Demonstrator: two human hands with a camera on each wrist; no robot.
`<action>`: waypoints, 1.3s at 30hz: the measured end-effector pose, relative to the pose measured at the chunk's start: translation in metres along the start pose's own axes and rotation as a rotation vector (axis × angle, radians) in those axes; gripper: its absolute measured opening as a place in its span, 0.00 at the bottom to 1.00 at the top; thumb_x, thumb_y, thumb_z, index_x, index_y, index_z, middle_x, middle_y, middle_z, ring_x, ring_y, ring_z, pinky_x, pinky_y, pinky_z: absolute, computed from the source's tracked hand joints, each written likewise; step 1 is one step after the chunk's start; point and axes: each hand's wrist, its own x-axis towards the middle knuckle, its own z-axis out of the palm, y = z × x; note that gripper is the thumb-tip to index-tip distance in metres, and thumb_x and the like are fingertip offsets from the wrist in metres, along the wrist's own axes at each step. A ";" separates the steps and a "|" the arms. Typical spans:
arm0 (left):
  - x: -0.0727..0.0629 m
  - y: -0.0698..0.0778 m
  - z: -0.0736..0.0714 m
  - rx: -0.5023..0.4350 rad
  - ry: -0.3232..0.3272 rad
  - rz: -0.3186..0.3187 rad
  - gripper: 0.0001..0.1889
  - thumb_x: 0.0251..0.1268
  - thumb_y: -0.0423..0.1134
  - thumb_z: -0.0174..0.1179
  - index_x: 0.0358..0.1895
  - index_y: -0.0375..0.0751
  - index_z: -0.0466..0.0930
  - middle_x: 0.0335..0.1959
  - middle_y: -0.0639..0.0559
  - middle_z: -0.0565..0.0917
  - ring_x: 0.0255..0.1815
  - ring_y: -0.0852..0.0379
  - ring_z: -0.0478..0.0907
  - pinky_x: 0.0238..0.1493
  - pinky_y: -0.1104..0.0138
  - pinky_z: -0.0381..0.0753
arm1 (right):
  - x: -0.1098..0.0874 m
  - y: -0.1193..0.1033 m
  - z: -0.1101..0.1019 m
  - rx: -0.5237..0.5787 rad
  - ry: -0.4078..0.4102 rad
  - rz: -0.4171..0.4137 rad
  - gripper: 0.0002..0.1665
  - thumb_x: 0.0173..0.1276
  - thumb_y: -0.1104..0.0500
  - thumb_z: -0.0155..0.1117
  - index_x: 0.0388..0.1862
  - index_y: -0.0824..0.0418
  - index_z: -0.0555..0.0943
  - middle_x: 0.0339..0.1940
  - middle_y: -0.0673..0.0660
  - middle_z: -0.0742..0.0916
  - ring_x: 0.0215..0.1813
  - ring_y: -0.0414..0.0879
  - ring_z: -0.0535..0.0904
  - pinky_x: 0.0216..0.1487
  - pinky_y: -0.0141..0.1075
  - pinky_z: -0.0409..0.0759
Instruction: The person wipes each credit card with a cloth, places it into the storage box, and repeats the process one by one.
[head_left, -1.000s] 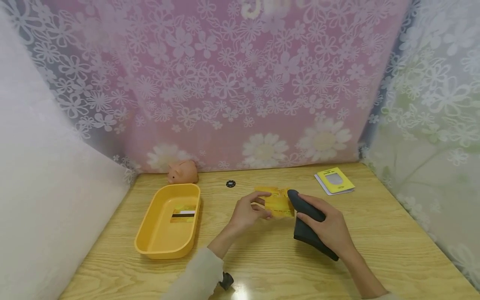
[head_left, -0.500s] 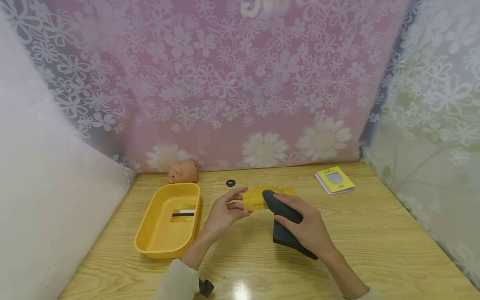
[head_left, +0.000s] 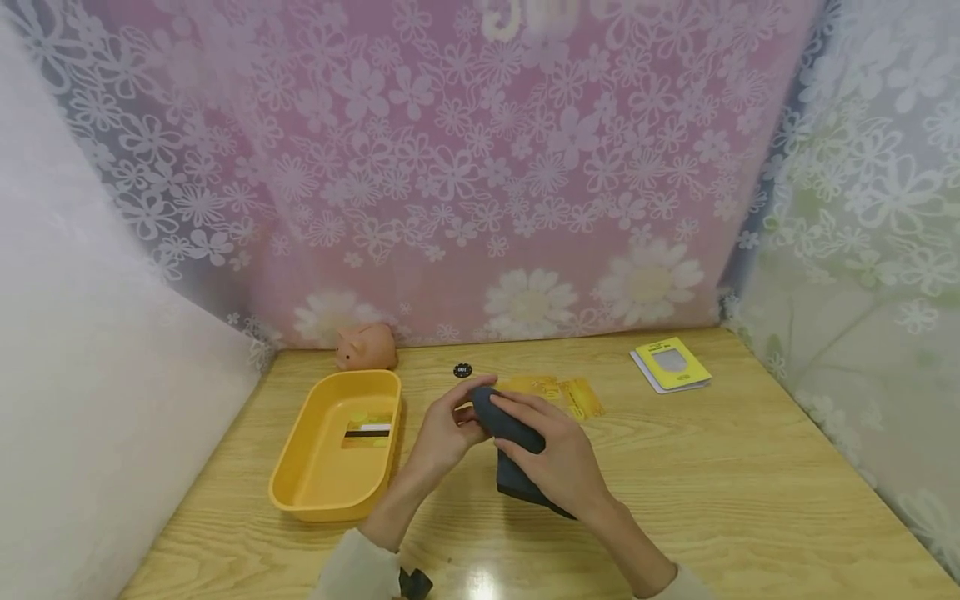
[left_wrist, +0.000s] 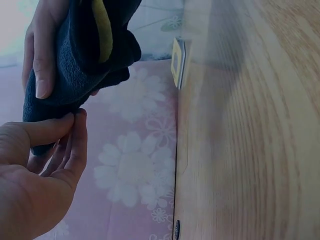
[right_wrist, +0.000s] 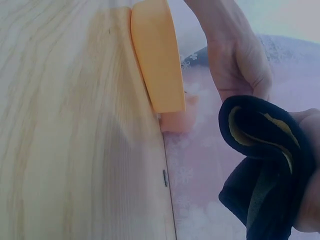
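Dark cloth — farther left

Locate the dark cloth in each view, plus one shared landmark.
Head: dark cloth, below centre, slightly right.
Left wrist: dark cloth, upper left.
Right wrist: dark cloth, lower right.
Shared landmark: black chip, below centre in head, at the bottom edge in left wrist, lower middle in right wrist.

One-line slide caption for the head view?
Right hand grips a dark cloth, left hand at its tip; cards lie behind, a yellow tray to the left.
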 end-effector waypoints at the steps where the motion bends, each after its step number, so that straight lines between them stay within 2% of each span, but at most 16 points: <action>1: 0.000 0.001 0.000 -0.001 0.005 0.000 0.31 0.71 0.26 0.64 0.74 0.51 0.74 0.63 0.42 0.80 0.53 0.48 0.86 0.54 0.61 0.88 | 0.000 -0.001 0.001 -0.011 0.009 0.001 0.36 0.62 0.60 0.81 0.70 0.46 0.82 0.68 0.49 0.83 0.65 0.52 0.82 0.55 0.47 0.88; 10: -0.002 0.000 -0.006 -0.021 0.053 -0.004 0.31 0.68 0.25 0.67 0.72 0.52 0.77 0.57 0.41 0.77 0.49 0.48 0.85 0.53 0.59 0.89 | -0.001 0.007 -0.003 -0.082 0.088 -0.004 0.37 0.59 0.63 0.82 0.68 0.49 0.83 0.67 0.52 0.84 0.61 0.54 0.84 0.51 0.49 0.89; 15: -0.001 0.000 -0.009 -0.047 0.067 -0.001 0.31 0.66 0.23 0.67 0.72 0.48 0.77 0.55 0.40 0.75 0.46 0.50 0.84 0.53 0.57 0.89 | -0.002 0.019 -0.011 -0.102 0.113 0.012 0.36 0.60 0.62 0.82 0.68 0.50 0.83 0.66 0.52 0.84 0.64 0.53 0.83 0.55 0.50 0.87; 24: -0.001 0.000 -0.016 -0.048 0.053 -0.017 0.31 0.67 0.23 0.66 0.72 0.51 0.78 0.57 0.40 0.73 0.48 0.50 0.84 0.57 0.52 0.87 | -0.009 0.042 -0.027 -0.131 0.149 0.073 0.35 0.61 0.62 0.81 0.68 0.50 0.83 0.65 0.55 0.85 0.65 0.56 0.82 0.54 0.52 0.88; 31: -0.003 -0.003 -0.022 -0.010 0.052 -0.029 0.32 0.67 0.25 0.67 0.72 0.55 0.77 0.61 0.40 0.74 0.50 0.50 0.84 0.55 0.59 0.88 | -0.012 0.052 -0.036 -0.142 0.162 0.124 0.35 0.61 0.63 0.81 0.68 0.51 0.83 0.66 0.56 0.85 0.67 0.58 0.80 0.57 0.56 0.86; 39: -0.002 -0.003 -0.020 0.004 0.043 -0.012 0.32 0.68 0.25 0.67 0.72 0.54 0.76 0.61 0.40 0.74 0.50 0.47 0.85 0.56 0.56 0.88 | -0.010 0.041 -0.032 -0.108 0.150 0.061 0.37 0.60 0.64 0.81 0.69 0.50 0.83 0.66 0.53 0.84 0.67 0.53 0.80 0.58 0.45 0.86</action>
